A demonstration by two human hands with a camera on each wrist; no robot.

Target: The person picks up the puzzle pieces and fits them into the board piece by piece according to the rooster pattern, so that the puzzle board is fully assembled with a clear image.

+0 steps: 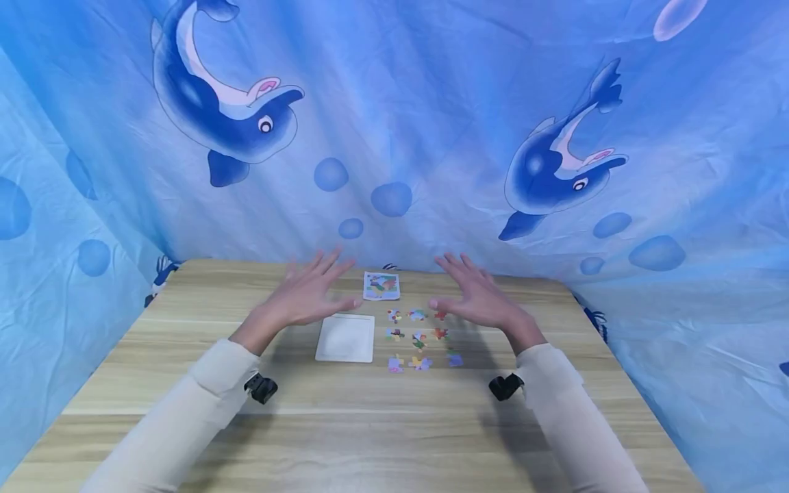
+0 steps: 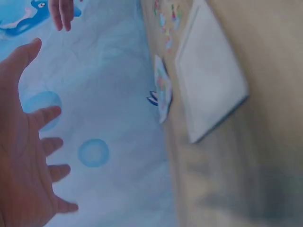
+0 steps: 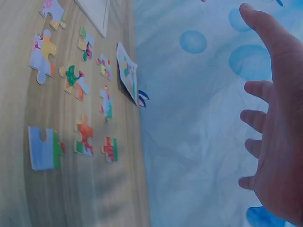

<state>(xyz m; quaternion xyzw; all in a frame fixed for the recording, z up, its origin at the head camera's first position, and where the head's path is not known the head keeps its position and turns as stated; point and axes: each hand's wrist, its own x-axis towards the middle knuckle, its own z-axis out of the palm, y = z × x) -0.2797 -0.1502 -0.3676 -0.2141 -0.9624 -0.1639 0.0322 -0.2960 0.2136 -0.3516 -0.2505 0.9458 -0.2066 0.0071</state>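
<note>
Both hands hover above the table with fingers spread and nothing in them. My left hand (image 1: 308, 293) is over the area beside a white square tray (image 1: 346, 339), also visible as a tray (image 2: 208, 75) in the left wrist view. My right hand (image 1: 477, 296) hangs near the upper right of several loose jigsaw pieces (image 1: 420, 340), laid out in rough rows. In the right wrist view a blue and green piece (image 3: 43, 149) lies nearest the bottom. A small picture card (image 1: 381, 286) with a colourful print lies behind the tray and pieces.
The wooden table (image 1: 370, 438) ends at the back against a blue curtain (image 1: 407, 123) printed with dolphins and bubbles. More of this cloth hangs at both sides. A small black camera (image 1: 261, 388) is strapped on the left wrist, another camera (image 1: 505, 387) on the right.
</note>
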